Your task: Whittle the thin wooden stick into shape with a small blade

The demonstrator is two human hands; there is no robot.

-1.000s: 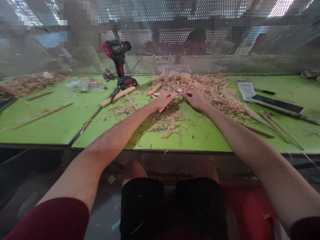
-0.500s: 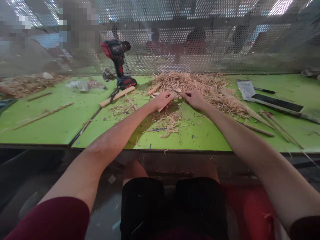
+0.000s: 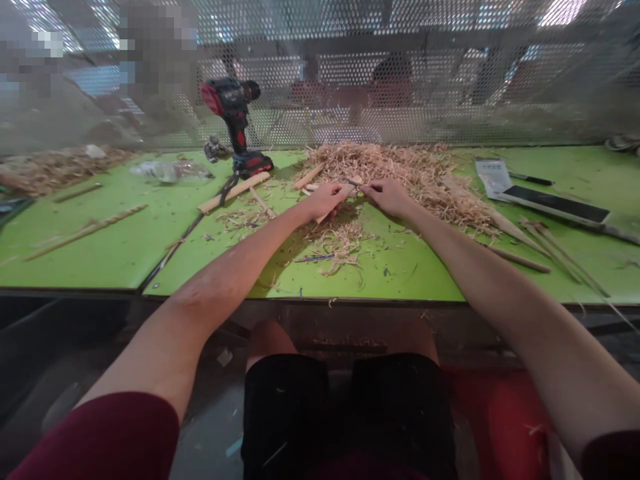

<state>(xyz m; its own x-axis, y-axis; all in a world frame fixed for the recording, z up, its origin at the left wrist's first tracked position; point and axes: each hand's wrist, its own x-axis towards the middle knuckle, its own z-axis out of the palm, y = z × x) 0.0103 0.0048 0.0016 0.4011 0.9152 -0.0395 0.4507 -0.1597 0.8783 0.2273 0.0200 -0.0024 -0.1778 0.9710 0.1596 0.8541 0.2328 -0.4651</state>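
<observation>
My left hand (image 3: 330, 200) is closed around a pale piece of wood (image 3: 349, 192), whose lower end shows beneath the fingers. Just to its right, my right hand (image 3: 385, 197) pinches a small dark, thin tool (image 3: 356, 183) that reaches across the wood's upper end. Its exact kind is too small to make out. Curled wood shavings (image 3: 343, 241) lie on the green tabletop under both hands, and a big heap of shavings (image 3: 380, 163) rises right behind them. A thin blue stick (image 3: 315, 258) lies in front of my left hand.
A cordless drill (image 3: 235, 127) stands back left, near wooden sticks (image 3: 235, 192) and a clear plastic bag (image 3: 170, 171). To the right are a black-topped flat block (image 3: 557, 205), a white packet (image 3: 493, 177) and thin rods (image 3: 555, 250). A perforated metal screen (image 3: 345, 80) closes off the back.
Both hands keep almost the same place and hold. The view has shifted very slightly; nothing else has visibly moved.
</observation>
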